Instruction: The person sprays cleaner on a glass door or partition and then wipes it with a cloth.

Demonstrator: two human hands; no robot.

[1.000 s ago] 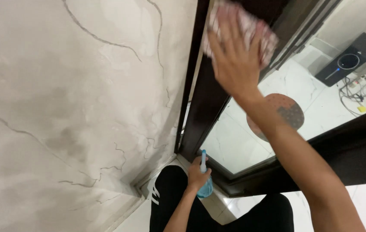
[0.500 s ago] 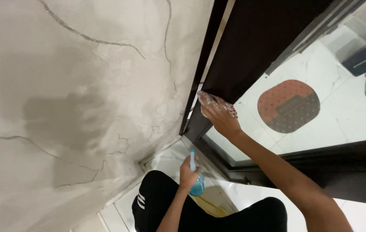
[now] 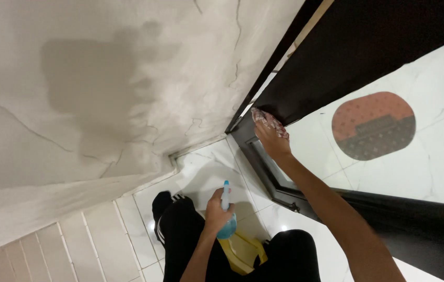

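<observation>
Right hand [image 3: 270, 140]: positioned just right of frame centre, arm extended from the lower right corner. The fingers are pressed flat over a crumpled patterned cloth [image 3: 268, 119], pink and white, holding it against the dark door frame [image 3: 337, 57] at the point where the frame meets the pale marbled wall [image 3: 128, 78]. The cloth protrudes above and to the left of the fingertips.

Left hand [image 3: 216, 208]: positioned low in the frame, slightly left of centre. The fingers are wrapped around the neck of a spray bottle [image 3: 226, 216] with a light blue body and a blue-and-white trigger head. The bottle stands roughly upright, nozzle end uppermost. Whether a finger rests on the trigger cannot be determined from this angle.

Surroundings: the wall fills the upper left of the frame and carries a darker patch, possibly damp, in its upper portion. White floor tiles [image 3: 206, 167] run below the wall toward the frame centre. The person's legs in black trousers [image 3: 180, 235] with white side stripes occupy the bottom centre. A yellow object [image 3: 243, 253], probably a low stool or tub, sits between the legs directly beneath the bottle. At the right of the frame, an oval mat [image 3: 373, 125] in reddish and grey tones lies on the glossy white floor beyond the door frame, well apart from both hands
</observation>
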